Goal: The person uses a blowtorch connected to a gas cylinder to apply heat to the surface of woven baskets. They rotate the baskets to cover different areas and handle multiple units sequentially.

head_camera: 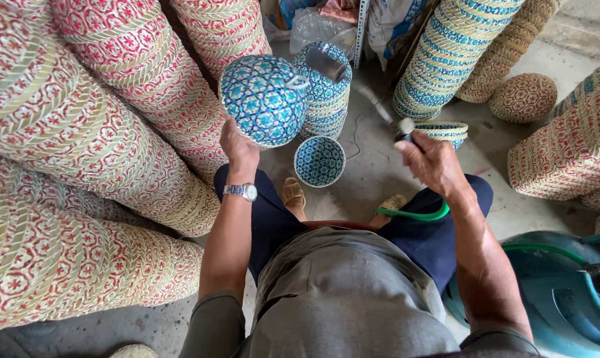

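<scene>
Two hands work apart: left hand [239, 147] grips an empty blue basket [263, 99], right hand [432, 162] clasps a torch [373, 99].

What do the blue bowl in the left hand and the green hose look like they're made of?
Blue bowl: apparently woven from thin strips, dyed blue and pale; the star-pattern weave shows, matte. Green hose: looks like smooth, glossy plastic or rubber, since it bends in a curve. Left hand holds the bowl's rim.

Basket-weaving workshop or storeroom, bare concrete floor [373, 179]. Tall stacks of red-patterned woven baskets [81, 132] lying on left, more stacks at right [572, 146]. Blue-patterned stack [446, 53] leaning far right, shorter blue stack [326, 93] at far centre. Loose blue bowl-shaped basket [319, 161] on floor. Gas cylinder [552, 292] with green hose [416, 215] near right. Plastic bags [316, 26] far back.
</scene>
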